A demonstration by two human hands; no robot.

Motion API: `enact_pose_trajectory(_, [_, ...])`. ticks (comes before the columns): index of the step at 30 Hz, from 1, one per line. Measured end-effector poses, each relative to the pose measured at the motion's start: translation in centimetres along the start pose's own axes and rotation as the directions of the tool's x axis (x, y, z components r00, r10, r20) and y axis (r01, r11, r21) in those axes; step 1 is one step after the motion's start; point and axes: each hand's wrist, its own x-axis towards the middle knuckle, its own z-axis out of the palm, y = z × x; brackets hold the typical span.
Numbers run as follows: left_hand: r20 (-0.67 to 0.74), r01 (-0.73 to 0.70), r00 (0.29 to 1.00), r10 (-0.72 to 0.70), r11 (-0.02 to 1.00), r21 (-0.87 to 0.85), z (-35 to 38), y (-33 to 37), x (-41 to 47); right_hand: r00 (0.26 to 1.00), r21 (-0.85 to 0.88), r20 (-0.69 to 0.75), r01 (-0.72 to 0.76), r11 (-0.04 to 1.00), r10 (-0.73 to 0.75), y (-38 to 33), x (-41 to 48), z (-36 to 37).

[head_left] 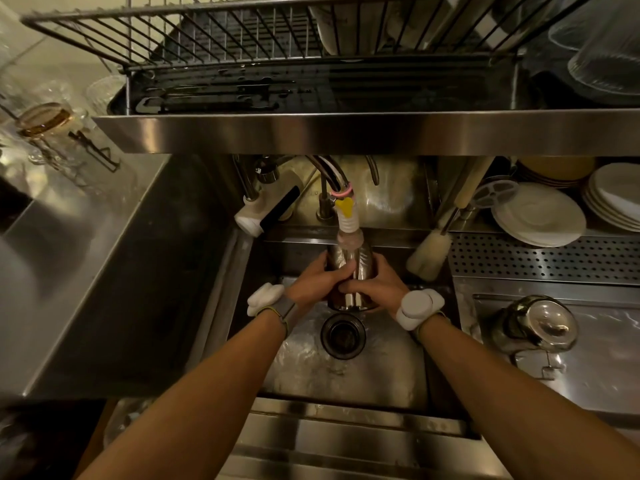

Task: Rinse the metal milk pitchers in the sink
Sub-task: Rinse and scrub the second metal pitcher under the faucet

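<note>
- Pitcher (362, 268) sits over the sink (381, 375), near its back edge, mouth up against the tap (347, 220)
- Left grip (311, 284) and right grip (374, 287) both curl round its wall
- To rinse well: keep the mouth under the tap, swirl, then tip toward the drain (343, 336)
- Wet steel probably slips, so hold firm
- Second pitcher (535, 323) lies on the table (606, 341), right of the sink
</note>
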Motion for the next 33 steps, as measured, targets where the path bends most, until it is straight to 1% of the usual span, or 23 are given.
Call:
enact_pose_trajectory(3, [0.022,0.012,1.000,-0.012,1.000,0.014,-0.3,-0.2,-0.1,1.000,0.020,-0.004,0.007,1.000,-0.006,0.5,-0.1,0.4])
enact_pose_trajectory(5, [0.011,0.008,1.000,-0.008,0.999,0.045,-0.2,-0.4,0.0,1.000,0.022,-0.008,0.022,1.000,-0.021,0.7,-0.3,0.7])
enact_pose_trajectory(8, [-0.088,0.017,0.996,-0.007,0.994,0.106,-0.1,-1.0,0.8,0.998,-0.001,0.017,0.063,0.998,-0.063,0.8,-0.5,1.1])
enact_pose_trajectory(10, [-0.180,0.066,0.982,-0.055,0.996,0.059,-0.3,-1.3,1.5,0.999,0.008,0.030,0.022,1.000,-0.023,0.4,-0.7,1.1])
enact_pose_trajectory(11, [-0.197,0.078,0.978,-0.071,0.997,0.028,-0.3,-1.2,1.6,0.999,0.018,0.038,-0.017,1.000,0.016,0.1,-0.8,0.9])
enact_pose_trajectory(13, [-0.179,0.080,0.980,-0.085,0.996,-0.032,-0.4,-1.2,2.1,0.996,0.030,0.051,-0.075,0.997,0.074,-0.5,-0.7,0.3])
enact_pose_trajectory(14, [-0.157,0.078,0.984,-0.088,0.995,-0.068,-0.5,-1.2,2.3,0.996,0.028,0.046,-0.080,0.996,0.078,-0.7,-0.7,0.0])
enact_pose_trajectory(17, [-0.078,0.099,0.990,-0.115,0.978,-0.182,-0.3,-1.2,2.0,0.998,0.031,0.028,-0.054,0.998,0.053,-0.8,-0.7,-0.4])
enact_pose_trajectory(20, [-0.053,0.121,0.990,-0.134,0.971,-0.204,-0.2,-1.7,1.8,0.998,0.044,0.033,-0.052,0.998,0.051,-0.6,-0.8,0.1])
enact_pose_trajectory(22, [-0.083,0.153,0.982,-0.170,0.971,-0.187,-0.4,-1.8,1.5,0.999,0.006,0.012,-0.029,1.000,0.029,-0.7,-0.8,0.7])
enact_pose_trajectory(23, [-0.093,0.164,0.979,-0.179,0.975,-0.147,-0.5,-1.7,1.4,1.000,-0.012,-0.005,-0.014,1.000,0.014,-0.7,-0.7,1.0])
enact_pose_trajectory(26, [-0.077,0.140,0.987,-0.141,0.990,-0.021,-0.7,-1.5,1.4,0.994,-0.090,-0.090,0.058,0.994,-0.066,-0.6,-0.5,1.8])
enact_pose_trajectory(28, [-0.096,0.083,0.992,-0.084,0.996,-0.015,-0.6,-1.4,1.4,0.990,-0.122,-0.062,0.115,0.986,-0.123,-0.4,-0.7,1.9])
enact_pose_trajectory(30, [-0.143,0.067,0.987,-0.069,0.998,-0.022,-0.8,-1.7,1.7,0.990,-0.096,-0.002,0.138,0.986,-0.138,-0.4,-0.9,1.4])
enact_pose_trajectory(31, [-0.162,0.080,0.983,-0.082,0.997,-0.022,-0.9,-1.9,1.8,0.991,-0.100,0.004,0.135,0.986,-0.135,-0.4,-0.9,1.0])
enact_pose_trajectory(33, [-0.174,0.106,0.978,-0.113,0.993,-0.048,-1.0,-2.6,2.1,0.985,-0.165,-0.047,0.157,0.974,-0.166,-0.5,-1.2,0.1])
